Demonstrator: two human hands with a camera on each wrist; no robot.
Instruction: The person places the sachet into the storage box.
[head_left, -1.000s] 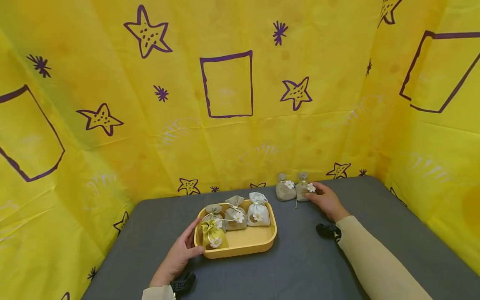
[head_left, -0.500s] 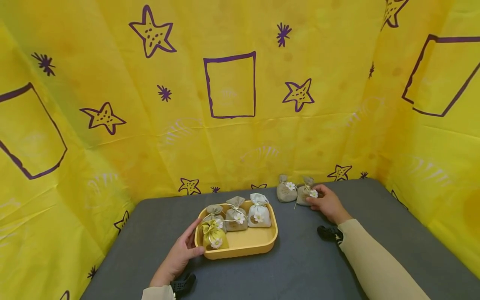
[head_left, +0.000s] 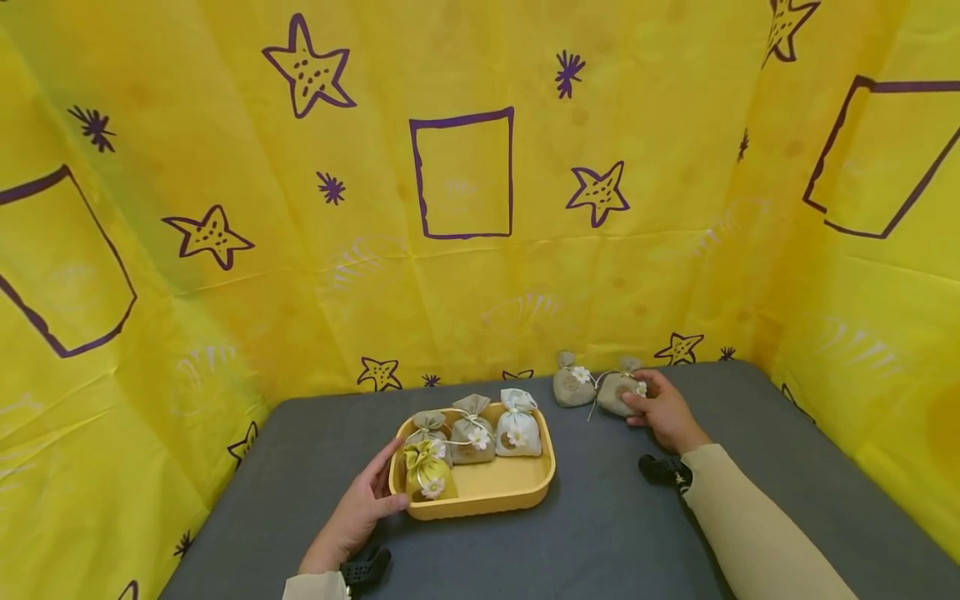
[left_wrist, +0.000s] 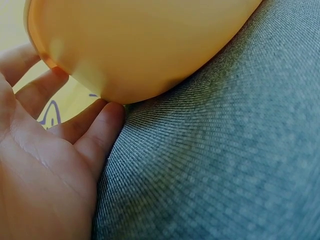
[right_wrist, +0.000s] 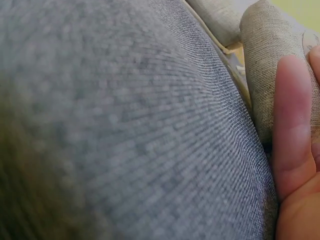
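Note:
In the head view my left hand (head_left: 363, 503) holds the left end of a yellow tray (head_left: 487, 502), thumb at the front corner and fingers along the side. The left wrist view shows fingertips against the tray's outer wall (left_wrist: 150, 45). My right hand (head_left: 667, 414) grips a beige drawstring sachet (head_left: 617, 393) with a white flower by its right side, at the back of the table. The right wrist view shows a finger (right_wrist: 292, 115) along its woven cloth (right_wrist: 265, 55). Just left stands another beige sachet (head_left: 573, 388).
Inside the tray sit a yellow sachet (head_left: 429, 473), a white sachet (head_left: 518, 427) and two beige ones, the middle one (head_left: 472, 433) standing taller. A grey cloth (head_left: 600, 517) covers the table. Yellow printed fabric (head_left: 465, 300) hangs behind and at both sides.
My right hand has drawn its sachet slightly right and nearer, tilting it and widening the gap from the other beige sachet. My left hand stays on the tray.

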